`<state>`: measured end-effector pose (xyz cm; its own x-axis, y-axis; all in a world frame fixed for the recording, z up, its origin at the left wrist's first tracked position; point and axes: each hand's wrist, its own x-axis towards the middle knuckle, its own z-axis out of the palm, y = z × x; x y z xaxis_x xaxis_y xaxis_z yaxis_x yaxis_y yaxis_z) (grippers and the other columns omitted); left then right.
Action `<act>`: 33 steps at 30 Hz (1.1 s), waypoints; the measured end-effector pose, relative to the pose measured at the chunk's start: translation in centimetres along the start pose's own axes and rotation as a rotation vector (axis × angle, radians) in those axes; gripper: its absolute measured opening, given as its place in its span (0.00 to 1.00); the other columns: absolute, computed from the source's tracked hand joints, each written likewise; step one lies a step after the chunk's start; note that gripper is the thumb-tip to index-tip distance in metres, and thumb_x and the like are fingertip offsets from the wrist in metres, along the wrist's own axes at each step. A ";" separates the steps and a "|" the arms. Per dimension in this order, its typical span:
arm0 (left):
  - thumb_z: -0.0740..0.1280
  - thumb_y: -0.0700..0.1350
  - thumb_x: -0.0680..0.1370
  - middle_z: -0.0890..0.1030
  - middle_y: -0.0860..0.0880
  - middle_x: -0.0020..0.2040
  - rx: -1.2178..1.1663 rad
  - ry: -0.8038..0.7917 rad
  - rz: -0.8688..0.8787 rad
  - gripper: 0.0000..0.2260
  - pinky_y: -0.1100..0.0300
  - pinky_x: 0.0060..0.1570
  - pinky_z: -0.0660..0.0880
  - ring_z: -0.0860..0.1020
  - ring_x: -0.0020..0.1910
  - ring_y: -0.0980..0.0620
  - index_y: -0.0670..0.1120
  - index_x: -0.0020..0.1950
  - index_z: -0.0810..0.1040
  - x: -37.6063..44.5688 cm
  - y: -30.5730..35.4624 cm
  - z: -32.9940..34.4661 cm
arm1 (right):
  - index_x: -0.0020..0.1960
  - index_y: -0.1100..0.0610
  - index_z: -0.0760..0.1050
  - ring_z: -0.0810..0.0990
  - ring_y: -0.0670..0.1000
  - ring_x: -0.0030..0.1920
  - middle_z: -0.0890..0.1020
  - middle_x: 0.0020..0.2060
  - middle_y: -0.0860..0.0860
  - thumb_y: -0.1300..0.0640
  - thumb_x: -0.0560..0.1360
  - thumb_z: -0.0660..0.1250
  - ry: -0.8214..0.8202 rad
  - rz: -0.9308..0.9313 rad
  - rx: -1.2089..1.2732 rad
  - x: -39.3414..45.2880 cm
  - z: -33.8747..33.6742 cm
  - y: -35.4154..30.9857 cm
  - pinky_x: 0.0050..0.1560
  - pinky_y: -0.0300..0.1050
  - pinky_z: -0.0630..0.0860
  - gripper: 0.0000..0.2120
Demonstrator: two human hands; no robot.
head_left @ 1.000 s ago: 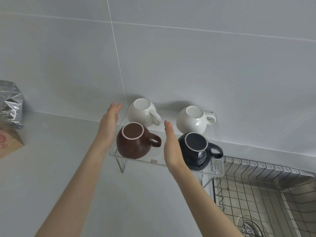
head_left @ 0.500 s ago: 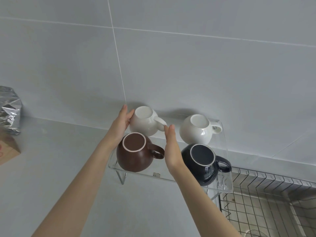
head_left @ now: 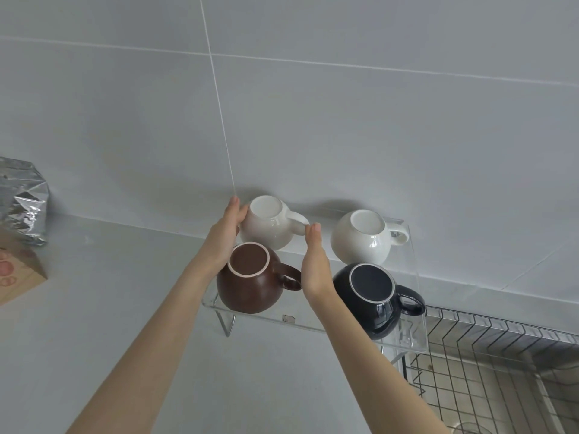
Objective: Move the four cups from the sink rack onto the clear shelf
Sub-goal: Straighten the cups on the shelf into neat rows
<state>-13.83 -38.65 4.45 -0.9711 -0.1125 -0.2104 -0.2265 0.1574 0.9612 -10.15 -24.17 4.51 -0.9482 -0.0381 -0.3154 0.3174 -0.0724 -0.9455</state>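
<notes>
Several round cups stand upside down on the clear shelf [head_left: 300,322] against the wall: a white cup [head_left: 269,227] back left, another white cup [head_left: 363,238] back right, a brown cup [head_left: 247,283] front left and a black cup [head_left: 372,296] front right. My left hand [head_left: 224,234] lies flat against the left side of the back-left white cup. My right hand [head_left: 315,264] reaches between the brown and black cups, its fingertips touching that white cup's handle. Both hands have straight fingers.
The wire sink rack [head_left: 488,368] sits at the lower right beside the shelf. A silver foil bag [head_left: 22,205] and a brown paper package [head_left: 15,274] stand on the grey counter [head_left: 109,308] at the far left. The tiled wall is right behind the shelf.
Both hands moved forward from beside the brown cup to the back-left white cup; the left now presses its side, the right touches its handle. The cup shifted slightly.
</notes>
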 end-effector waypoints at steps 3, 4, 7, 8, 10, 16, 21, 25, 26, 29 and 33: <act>0.42 0.58 0.79 0.60 0.50 0.76 0.008 0.009 -0.001 0.27 0.58 0.72 0.50 0.56 0.75 0.49 0.48 0.72 0.61 -0.2 0.1 0.0 | 0.73 0.48 0.57 0.58 0.48 0.73 0.61 0.74 0.47 0.41 0.78 0.42 0.014 0.015 0.017 -0.1 0.1 -0.3 0.58 0.37 0.54 0.26; 0.42 0.58 0.79 0.60 0.50 0.75 0.016 0.005 -0.005 0.27 0.59 0.72 0.50 0.56 0.75 0.49 0.48 0.72 0.62 -0.2 0.2 0.0 | 0.73 0.48 0.58 0.58 0.48 0.73 0.62 0.74 0.47 0.41 0.78 0.42 0.020 0.006 0.003 -0.1 0.2 -0.2 0.59 0.37 0.55 0.26; 0.43 0.60 0.78 0.61 0.49 0.75 0.065 0.037 -0.032 0.29 0.58 0.71 0.51 0.57 0.75 0.50 0.47 0.72 0.63 -0.2 0.7 -0.2 | 0.72 0.49 0.59 0.62 0.42 0.66 0.64 0.72 0.48 0.44 0.79 0.45 0.011 -0.057 -0.040 -0.6 0.1 -0.9 0.62 0.37 0.55 0.24; 0.44 0.61 0.77 0.62 0.49 0.75 0.093 0.078 -0.023 0.29 0.59 0.70 0.52 0.58 0.74 0.51 0.47 0.72 0.64 -0.2 1.1 0.0 | 0.73 0.51 0.58 0.62 0.41 0.66 0.63 0.73 0.47 0.45 0.79 0.46 0.009 -0.107 -0.068 -0.9 -0.3 -1.4 0.63 0.36 0.53 0.24; 0.47 0.60 0.77 0.67 0.49 0.72 0.123 0.155 0.047 0.27 0.63 0.63 0.55 0.63 0.71 0.52 0.47 0.70 0.66 -0.8 2.2 1.1 | 0.74 0.51 0.55 0.57 0.40 0.71 0.59 0.74 0.44 0.46 0.79 0.49 0.026 -0.229 -0.093 -1.4 -2.2 -3.0 0.66 0.35 0.50 0.24; 0.46 0.62 0.76 0.64 0.53 0.72 -0.047 -0.236 0.068 0.29 0.57 0.72 0.52 0.59 0.72 0.57 0.50 0.73 0.61 -2.7 3.9 8.2 | 0.68 0.55 0.69 0.70 0.47 0.67 0.72 0.68 0.50 0.43 0.78 0.45 0.363 -0.326 -0.067 -0.1 -13.1 -4.6 0.70 0.45 0.61 0.26; 0.44 0.68 0.72 0.60 0.54 0.76 0.014 -0.358 -0.069 0.35 0.56 0.74 0.47 0.53 0.76 0.56 0.50 0.74 0.59 -2.2 2.1 12.0 | 0.69 0.51 0.67 0.57 0.48 0.74 0.63 0.74 0.50 0.37 0.76 0.38 0.250 -0.134 -0.207 1.3 -15.9 -1.1 0.74 0.48 0.48 0.33; 0.43 0.64 0.75 0.60 0.52 0.76 -0.008 -0.318 -0.087 0.32 0.56 0.74 0.49 0.55 0.75 0.55 0.48 0.73 0.61 -1.9 1.3 12.5 | 0.71 0.50 0.63 0.52 0.46 0.75 0.60 0.74 0.46 0.39 0.77 0.36 0.200 -0.098 -0.188 0.8 -16.0 -0.9 0.70 0.42 0.46 0.31; 0.43 0.64 0.76 0.60 0.51 0.76 -0.015 -0.310 -0.085 0.32 0.56 0.74 0.49 0.56 0.75 0.54 0.47 0.73 0.61 -1.9 1.4 12.6 | 0.71 0.50 0.63 0.52 0.46 0.75 0.61 0.74 0.47 0.40 0.77 0.36 0.198 -0.099 -0.179 0.7 -16.1 -0.9 0.69 0.41 0.46 0.30; 0.43 0.63 0.76 0.60 0.51 0.76 -0.028 -0.304 -0.083 0.31 0.56 0.74 0.49 0.56 0.75 0.54 0.48 0.73 0.61 -1.6 1.3 12.6 | 0.71 0.51 0.63 0.54 0.44 0.74 0.62 0.73 0.46 0.40 0.77 0.36 0.190 -0.117 -0.152 -0.1 -16.1 -0.5 0.64 0.37 0.47 0.31; 0.42 0.63 0.76 0.60 0.51 0.76 0.009 -0.297 -0.056 0.31 0.56 0.75 0.48 0.56 0.75 0.55 0.48 0.72 0.61 -1.4 1.2 12.9 | 0.73 0.50 0.59 0.52 0.43 0.74 0.59 0.74 0.44 0.41 0.78 0.36 0.170 -0.109 -0.124 -1.1 -15.8 0.1 0.65 0.36 0.46 0.29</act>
<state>-13.75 -25.61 3.61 -0.9362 0.1705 -0.3074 -0.2798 0.1678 0.9453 -9.28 -8.43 3.47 -0.9687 0.1326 -0.2100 0.2190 0.0569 -0.9741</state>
